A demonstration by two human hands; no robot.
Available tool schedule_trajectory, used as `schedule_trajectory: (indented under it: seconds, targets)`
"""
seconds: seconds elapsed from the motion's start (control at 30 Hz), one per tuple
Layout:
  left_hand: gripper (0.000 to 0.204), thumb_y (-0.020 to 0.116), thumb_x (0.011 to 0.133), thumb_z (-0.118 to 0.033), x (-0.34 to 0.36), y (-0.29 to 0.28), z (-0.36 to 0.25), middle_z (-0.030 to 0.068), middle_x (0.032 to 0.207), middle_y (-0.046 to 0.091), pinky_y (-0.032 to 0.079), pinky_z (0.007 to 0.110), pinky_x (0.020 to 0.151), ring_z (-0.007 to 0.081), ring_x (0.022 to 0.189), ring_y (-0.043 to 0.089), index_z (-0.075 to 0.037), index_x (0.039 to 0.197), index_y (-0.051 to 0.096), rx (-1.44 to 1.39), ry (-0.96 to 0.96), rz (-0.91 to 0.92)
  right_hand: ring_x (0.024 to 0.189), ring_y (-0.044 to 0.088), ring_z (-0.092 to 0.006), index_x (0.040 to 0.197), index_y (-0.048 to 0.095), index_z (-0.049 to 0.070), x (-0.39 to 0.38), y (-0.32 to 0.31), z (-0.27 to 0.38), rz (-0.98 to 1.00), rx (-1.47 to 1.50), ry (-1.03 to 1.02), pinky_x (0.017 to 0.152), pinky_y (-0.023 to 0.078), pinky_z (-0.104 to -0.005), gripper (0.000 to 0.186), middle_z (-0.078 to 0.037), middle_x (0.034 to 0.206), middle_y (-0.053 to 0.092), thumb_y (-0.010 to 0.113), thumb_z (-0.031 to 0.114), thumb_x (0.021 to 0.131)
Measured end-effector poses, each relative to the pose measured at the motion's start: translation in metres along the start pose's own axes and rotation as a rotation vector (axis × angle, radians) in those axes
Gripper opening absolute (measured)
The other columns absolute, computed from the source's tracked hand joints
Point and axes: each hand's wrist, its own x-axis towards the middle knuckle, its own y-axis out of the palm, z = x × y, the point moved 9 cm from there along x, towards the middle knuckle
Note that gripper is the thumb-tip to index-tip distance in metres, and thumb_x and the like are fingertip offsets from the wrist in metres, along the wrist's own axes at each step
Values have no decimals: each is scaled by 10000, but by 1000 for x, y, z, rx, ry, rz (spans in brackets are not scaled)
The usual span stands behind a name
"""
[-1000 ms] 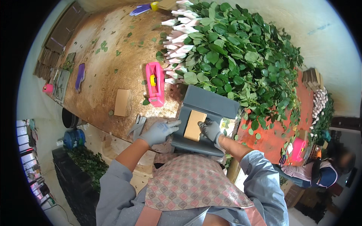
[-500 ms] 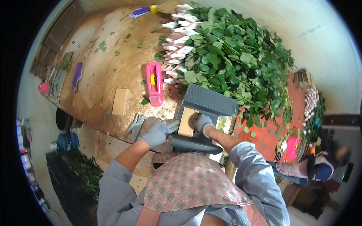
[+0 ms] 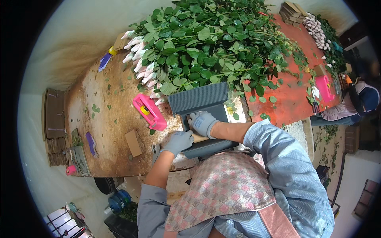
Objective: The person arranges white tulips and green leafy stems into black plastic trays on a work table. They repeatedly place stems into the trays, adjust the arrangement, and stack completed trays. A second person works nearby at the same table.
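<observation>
A dark grey trough-shaped stand with a ribbed raised side is on the table in front of me. In it lies a piece of brown cardboard, mostly covered by my gloved hands. My right hand, in a grey glove, curls its fingers over the cardboard's far part. At the cardboard's left edge, my left hand, also gloved, is closed with its fingertips on it. A stapler-like metal tool lies beside my left wrist, partly hidden.
A pink tape dispenser and a cardboard piece lie left of the stand. Beyond it is a large pile of leafy stems with pale wrapped heads. A purple glove lies farther left. Another person is at the right.
My right hand has moved left across the cardboard and now covers most of it. My left fingers have closed in at its edge. The whole view has turned.
</observation>
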Motion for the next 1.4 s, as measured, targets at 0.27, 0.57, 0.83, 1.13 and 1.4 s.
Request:
schedule_trajectory:
  seconds: [0.27,0.57,0.83,1.13,1.4]
  targets:
    - [330,520,952,-282,-1,-8,-8,236,973,729,532,545,857,430,917,696,-102,1186,667,45,-18,31,1145,640,-292,1224,688,136,-5,-9,6,252,32,-227,898,464,-415,335,-117,1224,667,582,268,936]
    - [528,499,952,-292,-2,6,-1,244,996,730,538,544,846,435,902,701,-195,1469,530,18,-30,0,1067,599,-284,1394,527,16,-9,-91,-29,-341,-85,-10,948,472,-415,529,-136,1170,611,580,159,887]
    - [533,516,930,-256,-3,2,-6,242,925,729,542,558,791,435,825,701,-198,1459,540,-16,26,-40,931,687,-411,1062,688,46,24,-82,-58,230,532,-61,807,531,-470,278,-199,953,715,662,288,927]
    - [547,500,928,-250,-1,2,-4,222,923,738,559,517,794,392,842,724,-207,1472,535,56,2,-30,1105,636,-366,1149,679,81,4,-113,-195,-343,157,470,913,491,-476,251,-176,1178,679,584,198,948]
    - [546,503,933,-279,-4,-3,-7,241,1022,732,553,511,857,392,925,718,-240,1476,534,13,-27,-8,1000,655,-284,1073,709,136,-8,-126,-193,-78,-491,333,817,466,-447,222,-96,1050,722,546,211,944]
